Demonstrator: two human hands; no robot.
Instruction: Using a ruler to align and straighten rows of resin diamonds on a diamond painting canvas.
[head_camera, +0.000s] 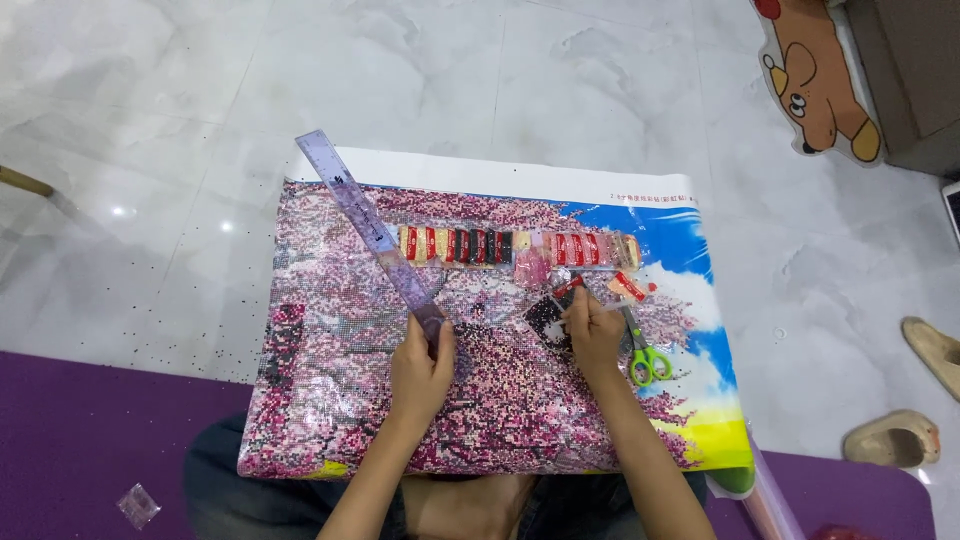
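A large diamond-painting canvas (330, 330) with pink blossom and blue sky lies on my lap and the floor. My left hand (421, 368) grips the near end of a long clear purple ruler (366, 222) that slants up to the left across the canvas. My right hand (592, 328) pinches a small packet of dark beads (549, 316) with a red label, just above the canvas. A row of small bead packets (500, 245) lies along the upper part of the canvas.
Green-handled scissors (643, 355) lie right of my right hand. Loose dark beads dot the marble floor (150, 200) at left. A purple mat (70, 440) is under me. Slippers (895, 437) and a cartoon bear cushion (820, 80) are at right.
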